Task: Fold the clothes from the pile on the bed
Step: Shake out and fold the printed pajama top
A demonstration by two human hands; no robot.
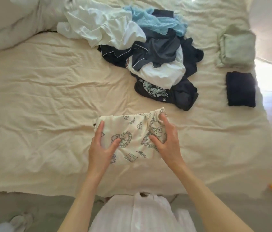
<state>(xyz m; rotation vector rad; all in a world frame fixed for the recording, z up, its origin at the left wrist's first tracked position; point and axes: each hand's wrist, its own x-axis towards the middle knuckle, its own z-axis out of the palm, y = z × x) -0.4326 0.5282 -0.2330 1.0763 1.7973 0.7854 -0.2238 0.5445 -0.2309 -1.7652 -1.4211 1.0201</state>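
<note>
Both hands flat on the printed garment (131, 139) near the bed (40, 106) edge: left hand (101, 148) and right hand (167, 141) spread, fingers straight, pressing to set the fold. Pile (148, 56) sits beyond, unfolded. Folded green (235, 49) and dark (240, 89) items parked far right, likely keeping done work separate.

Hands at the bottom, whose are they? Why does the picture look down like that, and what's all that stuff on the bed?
A person wears a camera on the head, so you see what they see, looking down. Those are their own hands. The left hand and the right hand press on a cream printed cloth they are folding on the bed. Behind it lies a pile of clothes not yet folded. On the right lie two folded pieces, a green one and a dark one.
</note>
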